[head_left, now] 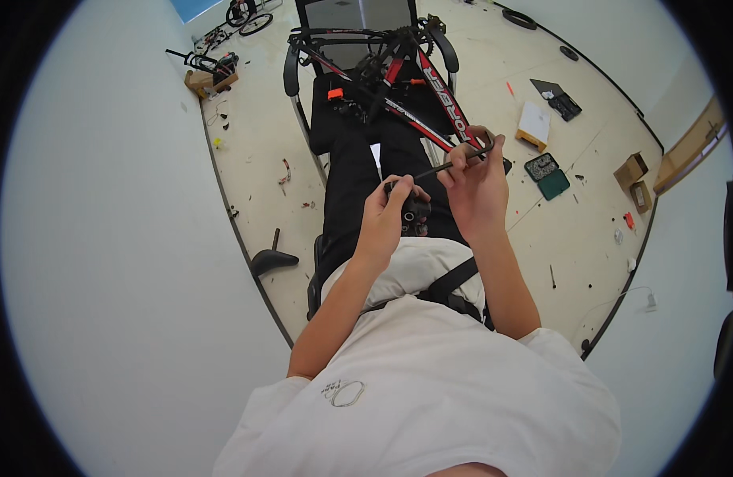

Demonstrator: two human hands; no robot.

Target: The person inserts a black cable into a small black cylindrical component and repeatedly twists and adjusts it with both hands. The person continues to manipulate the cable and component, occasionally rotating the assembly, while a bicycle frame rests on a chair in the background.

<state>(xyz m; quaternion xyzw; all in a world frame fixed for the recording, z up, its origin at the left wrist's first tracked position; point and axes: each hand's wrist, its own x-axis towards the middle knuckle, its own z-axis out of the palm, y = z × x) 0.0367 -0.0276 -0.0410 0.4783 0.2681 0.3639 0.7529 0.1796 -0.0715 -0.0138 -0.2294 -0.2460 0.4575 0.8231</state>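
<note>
My left hand is closed around a compact black bicycle part with a round opening, held just above my lap; its exact kind is hard to make out. In my right hand the fingers pinch the bent end of a dark hex key. The key's long arm slopes down to the left and its tip meets the black part near my left thumb, which hides the contact. Beyond my hands, a red, black and white bicycle frame lies across the black office chair in front of me.
An orange-and-black object rests on the chair seat. On the floor to the right are an open green case, a white-and-yellow box and a cardboard box. A bicycle saddle lies at left, beside the wall.
</note>
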